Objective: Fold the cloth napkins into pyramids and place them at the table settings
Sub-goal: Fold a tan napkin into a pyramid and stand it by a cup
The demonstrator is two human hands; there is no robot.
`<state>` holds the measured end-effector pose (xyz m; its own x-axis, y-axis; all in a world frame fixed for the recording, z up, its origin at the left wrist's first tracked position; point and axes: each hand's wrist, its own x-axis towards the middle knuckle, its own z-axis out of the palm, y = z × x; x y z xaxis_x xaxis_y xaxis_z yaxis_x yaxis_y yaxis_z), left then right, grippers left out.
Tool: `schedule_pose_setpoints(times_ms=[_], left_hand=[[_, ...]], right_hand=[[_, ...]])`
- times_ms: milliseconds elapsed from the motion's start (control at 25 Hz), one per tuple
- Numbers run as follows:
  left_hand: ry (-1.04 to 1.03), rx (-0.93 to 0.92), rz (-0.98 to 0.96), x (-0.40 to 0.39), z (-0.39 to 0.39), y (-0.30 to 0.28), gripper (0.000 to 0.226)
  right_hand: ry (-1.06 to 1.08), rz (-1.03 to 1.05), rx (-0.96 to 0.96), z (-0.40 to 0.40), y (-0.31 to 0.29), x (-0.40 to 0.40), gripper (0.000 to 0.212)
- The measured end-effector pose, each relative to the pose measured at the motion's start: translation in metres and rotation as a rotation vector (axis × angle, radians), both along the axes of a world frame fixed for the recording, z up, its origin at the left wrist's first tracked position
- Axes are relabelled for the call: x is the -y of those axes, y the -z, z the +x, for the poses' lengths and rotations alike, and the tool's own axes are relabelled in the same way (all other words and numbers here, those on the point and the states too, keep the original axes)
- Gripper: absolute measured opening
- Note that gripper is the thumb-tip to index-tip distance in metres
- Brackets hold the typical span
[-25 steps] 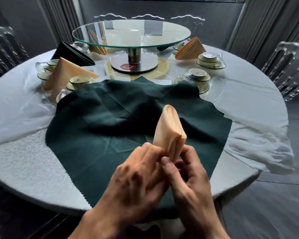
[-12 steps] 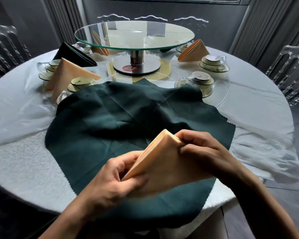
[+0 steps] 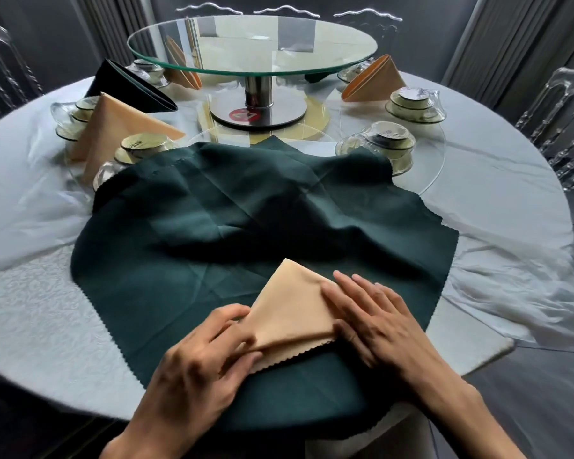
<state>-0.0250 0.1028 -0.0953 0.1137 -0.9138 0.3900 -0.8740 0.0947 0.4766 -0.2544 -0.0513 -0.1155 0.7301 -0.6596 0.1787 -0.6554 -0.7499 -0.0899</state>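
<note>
Low in the middle of the frame, a peach napkin (image 3: 292, 313) folded into a triangle lies flat on a dark green cloth (image 3: 232, 246) spread over the near part of the round table (image 3: 30, 293). Its point aims toward the upper part of the frame; its zigzag-cut lower edge faces the bottom.

The left hand (image 3: 196, 369) grips the napkin's lower left corner, the thumb on top and the fingers curled; that corner is hidden beneath them. The right hand (image 3: 375, 326) lies flat with straight fingers pressing on the napkin's right edge, covering the right corner. Both forearms are cut off at the bottom edge.

In the upper left of the frame stand a folded black napkin (image 3: 130, 87) and a folded peach one (image 3: 120, 127), which partly hide stacked glass dishes (image 3: 140, 149); the green cloth's far left edge covers part of one dish. Another peach fold (image 3: 375, 81) stands in the upper right, and a further one (image 3: 181, 66) shows only blurred through the glass turntable (image 3: 252, 44) at upper centre. Print on the dish lids is too small to read. Clear chairs (image 3: 564, 127) are cut off at the right edge.
</note>
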Motion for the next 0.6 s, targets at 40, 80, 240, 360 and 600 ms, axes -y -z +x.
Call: schedule_pose_setpoints(times_ms=[40,80,240,360,600], left_hand=[[-0.031,0.044,-0.042,-0.001,0.000,0.004,0.015],[-0.053,0.098,-0.079,-0.002,-0.001,0.008,0.017],[-0.083,0.256,-0.123,-0.002,-0.008,0.005,0.020],[-0.015,0.222,-0.062,0.011,-0.014,0.003,0.031],[0.127,0.244,-0.157,0.010,-0.013,0.034,0.035]], right_hand=[[0.021,-0.009,-0.039,-0.003,0.003,-0.001,0.053],[0.048,-0.007,-0.078,-0.005,0.003,-0.001,0.055],[0.138,0.015,-0.155,-0.007,-0.001,-0.010,0.054],[0.182,0.010,-0.258,0.010,-0.016,-0.014,0.063],[0.007,0.211,-0.080,0.073,-0.040,-0.014,0.098]])
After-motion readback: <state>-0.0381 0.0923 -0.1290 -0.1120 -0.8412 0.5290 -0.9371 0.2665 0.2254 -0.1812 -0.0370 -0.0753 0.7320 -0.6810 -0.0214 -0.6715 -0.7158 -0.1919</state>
